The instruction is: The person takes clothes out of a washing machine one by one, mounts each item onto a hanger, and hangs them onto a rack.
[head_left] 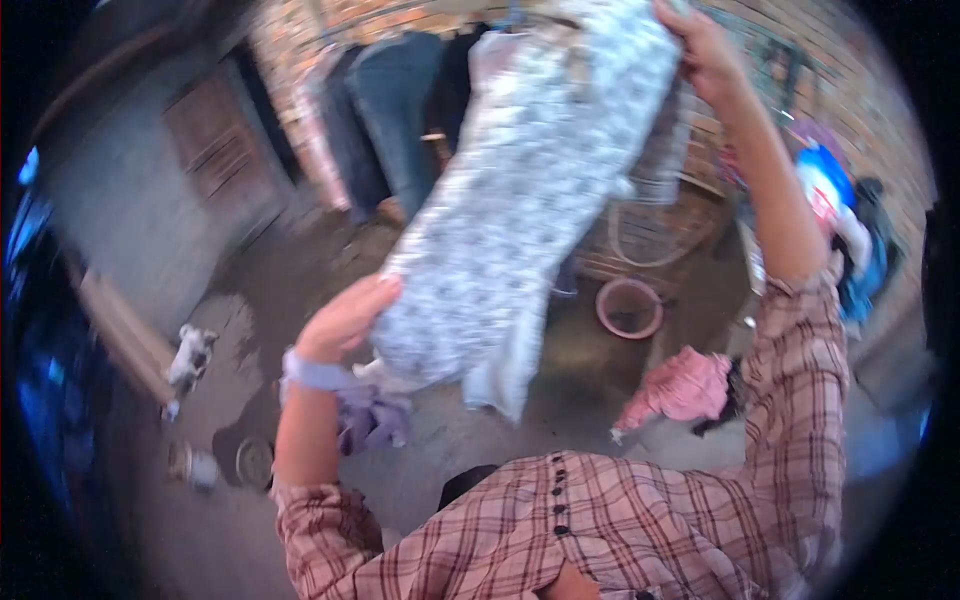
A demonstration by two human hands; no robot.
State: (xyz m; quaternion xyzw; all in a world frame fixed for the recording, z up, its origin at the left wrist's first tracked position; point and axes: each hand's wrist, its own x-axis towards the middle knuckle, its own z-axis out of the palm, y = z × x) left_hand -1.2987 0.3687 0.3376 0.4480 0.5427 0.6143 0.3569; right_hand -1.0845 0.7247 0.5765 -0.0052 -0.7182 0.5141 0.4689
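A light garment with a small grey-blue print (510,210) is stretched slantwise in front of me, blurred by motion. My right hand (705,60), raised at the top, grips its upper corner. Lower down, my left hand (350,318) is closed on the garment's left edge, though the fingertips are partly hidden. Behind the garment, several dark and blue clothes (395,110) hang in a row by a brick wall. A purple cloth (372,418) shows just below my left wrist; I cannot tell what it rests on.
On the floor to the right lie a pink cloth (680,388) and a round pink basin (630,307). A small white-and-dark animal (190,355) is at the left, near a pale container (198,467). More coloured things (855,240) are heaped at the far right.
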